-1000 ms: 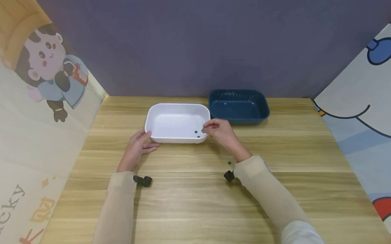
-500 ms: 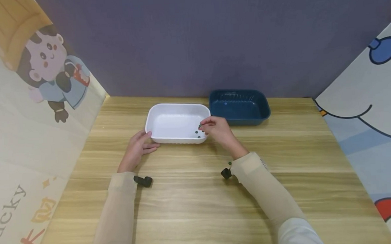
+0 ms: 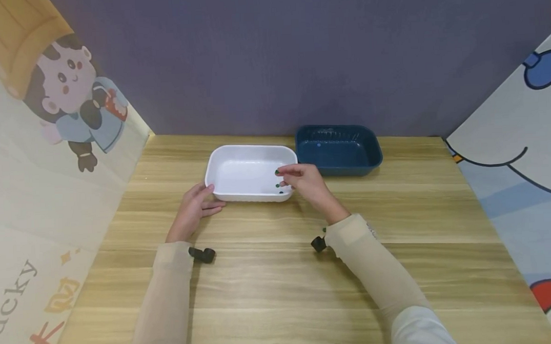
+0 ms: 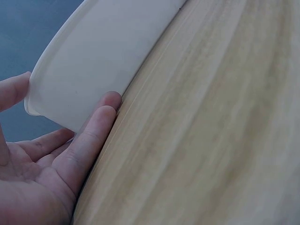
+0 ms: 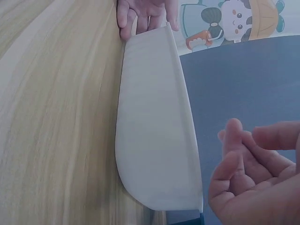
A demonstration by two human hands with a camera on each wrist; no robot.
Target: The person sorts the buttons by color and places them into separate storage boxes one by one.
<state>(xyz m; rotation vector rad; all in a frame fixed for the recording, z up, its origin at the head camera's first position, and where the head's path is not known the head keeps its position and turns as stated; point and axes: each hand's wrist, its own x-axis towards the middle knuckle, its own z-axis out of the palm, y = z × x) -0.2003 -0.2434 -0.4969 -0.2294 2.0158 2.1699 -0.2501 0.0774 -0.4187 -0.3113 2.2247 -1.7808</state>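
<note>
A white rectangular tray (image 3: 253, 197) stands on the table. My left hand (image 3: 193, 212) holds its near left corner, thumb on the rim and fingers against the outer wall and under the edge, as the left wrist view shows. Over the tray's right end is my right hand (image 3: 306, 183), its thumb and index fingertips apart. A small green bead-like piece (image 3: 277, 172) appears at the index fingertip; whether it touches the finger I cannot tell. More small dark green pieces (image 3: 277, 186) lie in the tray's near right corner, partly hidden by the fingers.
Right of the white tray stands a dark blue tray (image 3: 349, 171) with a small blue spot (image 3: 319, 145) inside. Another green piece (image 3: 324, 230) lies on the wooden table (image 3: 262, 295) by the right wrist, partly covered. A dark wall (image 3: 271, 64) rises behind.
My right hand has moved slightly left and inward over the white tray, and its thumb and index finger have spread apart. The left hand stays at the tray's corner.
</note>
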